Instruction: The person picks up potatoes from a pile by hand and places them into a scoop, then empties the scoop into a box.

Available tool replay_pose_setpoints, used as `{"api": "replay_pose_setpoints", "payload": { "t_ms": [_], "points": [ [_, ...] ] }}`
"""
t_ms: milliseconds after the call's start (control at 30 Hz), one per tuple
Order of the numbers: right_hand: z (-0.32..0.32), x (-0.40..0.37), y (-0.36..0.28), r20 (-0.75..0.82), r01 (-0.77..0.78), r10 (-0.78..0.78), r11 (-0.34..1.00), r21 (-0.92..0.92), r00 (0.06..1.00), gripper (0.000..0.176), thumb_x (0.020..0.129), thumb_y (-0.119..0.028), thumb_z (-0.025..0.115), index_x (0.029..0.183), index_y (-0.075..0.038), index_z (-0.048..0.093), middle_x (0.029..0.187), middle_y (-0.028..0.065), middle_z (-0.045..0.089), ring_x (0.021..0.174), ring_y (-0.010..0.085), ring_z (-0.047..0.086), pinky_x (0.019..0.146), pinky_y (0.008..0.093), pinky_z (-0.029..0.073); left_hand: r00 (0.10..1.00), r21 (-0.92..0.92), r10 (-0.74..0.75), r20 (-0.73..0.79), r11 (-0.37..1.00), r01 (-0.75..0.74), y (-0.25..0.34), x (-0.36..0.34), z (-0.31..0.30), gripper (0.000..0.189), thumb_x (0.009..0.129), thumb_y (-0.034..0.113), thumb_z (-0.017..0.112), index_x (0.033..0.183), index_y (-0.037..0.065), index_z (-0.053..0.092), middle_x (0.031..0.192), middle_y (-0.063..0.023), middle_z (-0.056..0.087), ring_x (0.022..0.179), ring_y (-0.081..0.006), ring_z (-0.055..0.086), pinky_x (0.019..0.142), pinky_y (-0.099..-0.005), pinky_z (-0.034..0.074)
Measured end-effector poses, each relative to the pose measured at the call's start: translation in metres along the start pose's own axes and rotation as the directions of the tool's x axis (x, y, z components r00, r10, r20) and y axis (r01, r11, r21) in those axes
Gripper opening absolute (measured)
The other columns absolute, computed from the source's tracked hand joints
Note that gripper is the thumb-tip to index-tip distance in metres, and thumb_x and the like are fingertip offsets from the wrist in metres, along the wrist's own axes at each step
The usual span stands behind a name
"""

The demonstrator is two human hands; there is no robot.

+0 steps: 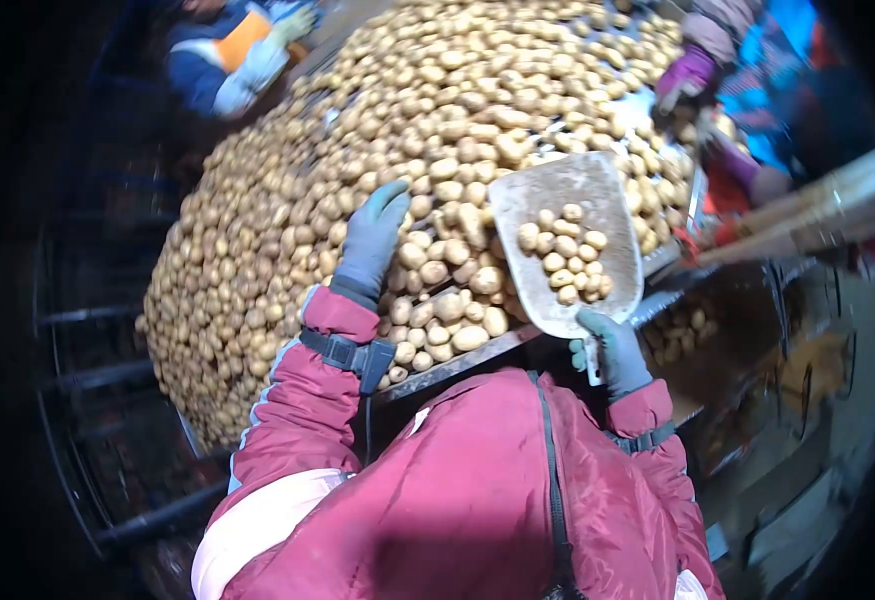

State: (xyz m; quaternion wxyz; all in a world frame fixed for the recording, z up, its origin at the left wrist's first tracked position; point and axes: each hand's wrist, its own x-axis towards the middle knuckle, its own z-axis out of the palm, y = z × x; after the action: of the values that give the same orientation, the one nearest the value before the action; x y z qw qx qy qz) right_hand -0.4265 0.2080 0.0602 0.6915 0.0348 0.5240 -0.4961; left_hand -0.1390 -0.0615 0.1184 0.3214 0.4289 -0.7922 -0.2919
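Observation:
A large heap of potatoes [288, 210] spreads over the table in front of me. My left hand [374, 238], in a grey-green glove, rests at the near side of the heap with its fingers stretched over the potatoes, holding none that I can see. My right hand [614, 352], gloved alike, grips the handle of a worn, pale scoop [564, 182]. Several small potatoes [564, 256] lie in the pan of the scoop, which is over the right part of the heap. Larger potatoes lie between my left hand and the scoop.
The table's metal edge [463, 362] runs just before my body. Across the heap at upper left is a co-worker's gloved hand [293, 25]. At upper right another person's purple-gloved hand [690, 75] is near the potatoes. A pale sack-like bundle [808, 215] juts in from the right.

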Motion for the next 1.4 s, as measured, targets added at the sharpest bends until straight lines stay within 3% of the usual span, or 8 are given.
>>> {"api": "replay_pose_setpoints", "payload": {
  "t_ms": [133,667,767,933,1000,1033,1200,1400],
  "points": [
    [0.024,0.01,-0.027,-0.038,0.001,-0.004,0.997,-0.08,0.999,0.023,0.095,-0.026,0.068,0.099,-0.004,0.067,0.066,0.0072,0.065,0.046,0.0172,0.06,0.041,0.0294,0.049,0.899,0.448,-0.437,0.015,0.807,0.384,-0.059,-0.062,-0.066,0.049,0.098,0.031,0.067,0.136,0.0,0.063,0.131,-0.0195,0.066,0.122,-0.0325,0.062,0.11,-0.0395,0.046],
    [0.05,-0.001,-0.065,-0.073,0.03,-0.05,0.966,-0.256,0.996,0.027,0.098,-0.03,0.067,0.107,-0.004,0.067,0.073,0.0056,0.067,0.049,0.0161,0.059,0.044,0.0286,0.048,0.909,0.511,-0.394,0.137,0.814,0.276,0.019,-0.032,0.092,0.069,0.088,0.046,0.072,0.144,0.01,0.057,0.164,-0.0207,0.031,0.139,-0.0438,0.045,0.115,-0.046,0.042],
    [0.055,-0.007,-0.067,-0.133,0.026,-0.062,0.967,-0.254,0.989,0.029,0.097,-0.027,0.068,0.109,-0.001,0.068,0.085,0.0074,0.069,0.053,0.0158,0.06,0.044,0.028,0.046,0.95,0.009,-0.295,0.107,0.955,0.296,0.001,-0.054,0.063,0.056,0.093,0.036,0.07,0.14,0.007,0.06,0.147,-0.0195,0.055,0.124,-0.0369,0.06,0.107,-0.0423,0.048],
    [0.054,-0.013,-0.067,-0.047,0.023,-0.047,0.91,-0.413,0.998,0.032,0.097,-0.029,0.067,0.108,0.001,0.068,0.083,0.0093,0.069,0.052,0.0165,0.06,0.041,0.0284,0.044,0.97,0.431,-0.239,-0.03,0.873,0.229,-0.135,-0.09,-0.001,0.028,0.089,0.024,0.072,0.113,0.009,0.072,0.112,-0.0139,0.07,0.104,-0.0345,0.065,0.093,-0.0445,0.054],
    [0.055,-0.012,-0.065,-0.156,-0.124,0.08,0.947,-0.295,0.985,0.041,0.091,-0.012,0.069,0.126,0.007,0.059,0.112,0.0137,0.07,0.102,0.0238,0.069,0.095,0.0371,0.054,0.958,0.284,-0.28,-0.067,0.915,0.287,-0.148,-0.088,-0.02,0.032,0.087,0.024,0.073,0.116,0.01,0.072,0.117,-0.013,0.068,0.11,-0.035,0.063,0.097,-0.0447,0.052],
    [0.051,-0.009,-0.065,-0.059,-0.122,0.107,0.909,-0.398,0.993,0.031,0.095,-0.023,0.068,0.115,0.0,0.063,0.087,0.011,0.069,0.053,0.0183,0.061,0.039,0.0315,0.047,0.975,0.452,-0.207,-0.079,0.864,0.22,-0.14,-0.081,-0.028,0.032,0.086,0.024,0.073,0.115,0.01,0.071,0.116,-0.0129,0.068,0.111,-0.0352,0.062,0.098,-0.0454,0.051],
    [0.047,-0.009,-0.056,-0.076,-0.15,0.134,0.949,-0.279,0.988,0.042,0.094,-0.018,0.067,0.129,0.001,0.053,0.093,0.0116,0.07,0.054,0.0187,0.061,0.038,0.0313,0.047,0.936,0.784,-0.304,0.175,0.618,0.054,-0.18,-0.118,-0.03,0.021,0.088,0.03,0.068,0.094,0.01,0.072,0.101,-0.0125,0.066,0.1,-0.0354,0.061,0.09,-0.047,0.051],
    [0.04,-0.024,-0.054,-0.015,-0.102,0.102,0.96,-0.261,0.995,0.054,0.089,-0.012,0.069,0.139,-0.001,0.051,0.119,0.0092,0.067,0.099,0.0197,0.069,0.069,0.0288,0.058,0.933,0.321,-0.335,0.131,0.905,0.28,-0.086,-0.063,-0.03,0.026,0.091,0.034,0.067,0.103,0.012,0.074,0.104,-0.0129,0.067,0.096,-0.0326,0.065,0.088,-0.045,0.053]
  ]
}}
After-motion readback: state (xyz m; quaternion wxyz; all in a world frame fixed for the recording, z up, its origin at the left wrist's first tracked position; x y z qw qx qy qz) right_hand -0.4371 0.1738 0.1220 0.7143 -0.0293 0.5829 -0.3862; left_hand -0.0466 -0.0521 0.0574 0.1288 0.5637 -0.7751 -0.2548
